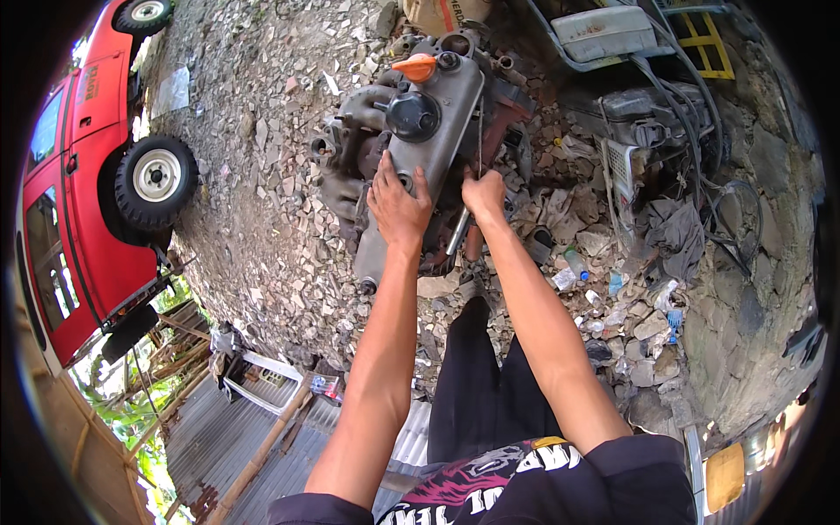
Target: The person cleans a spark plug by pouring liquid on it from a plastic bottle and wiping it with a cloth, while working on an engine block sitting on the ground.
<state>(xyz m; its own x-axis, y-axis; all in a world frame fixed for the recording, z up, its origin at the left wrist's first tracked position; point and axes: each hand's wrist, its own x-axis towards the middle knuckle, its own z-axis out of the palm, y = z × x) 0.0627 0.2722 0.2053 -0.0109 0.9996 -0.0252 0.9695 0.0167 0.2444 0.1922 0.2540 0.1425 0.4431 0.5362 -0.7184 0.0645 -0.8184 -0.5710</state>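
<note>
A grey engine (363,118) sits on the stony ground in front of me. Along its top runs a long metal valve cover (455,114), with a round black part (413,116) and an orange cap (415,67) on it. My left hand (400,203) lies on the near half of this cover, fingers spread. At the engine's right side, my right hand (484,192) is closed round a shiny metal bar (457,231) that looks like a wrench handle. One end of the bar shows below the fist; whatever its other end meets is hidden.
Loose rubble surrounds the engine. A red off-road vehicle (96,175) stands at the left. To the right are a grey metal part (643,115), cables (744,236), a dark cloth (672,232) and a small plastic bottle (576,262). Corrugated sheets (210,437) lie at the lower left.
</note>
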